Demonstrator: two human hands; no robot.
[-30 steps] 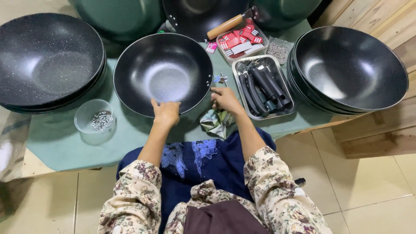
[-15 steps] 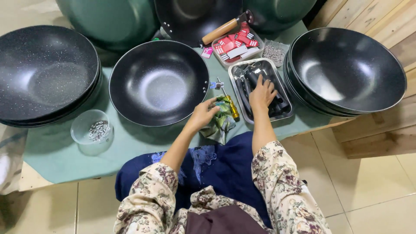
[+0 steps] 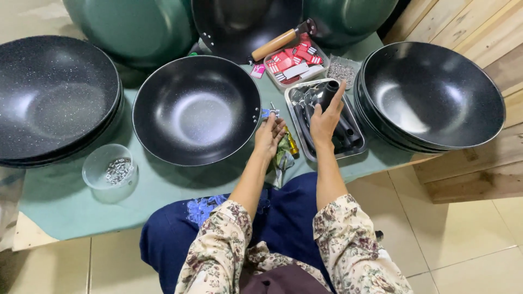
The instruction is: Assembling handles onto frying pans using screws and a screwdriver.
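Your right hand [image 3: 325, 121] curls its fingers around a black handle [image 3: 328, 93] over the metal tray [image 3: 299, 130], your left hand [image 3: 268, 136] pinches something small by the black pan [image 3: 196, 109], and either could slip if you rush.

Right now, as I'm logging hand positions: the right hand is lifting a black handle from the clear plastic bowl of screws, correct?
Not quite. In the head view the right hand lifts the black handle from the metal tray; the clear plastic bowl sits far left, untouched.
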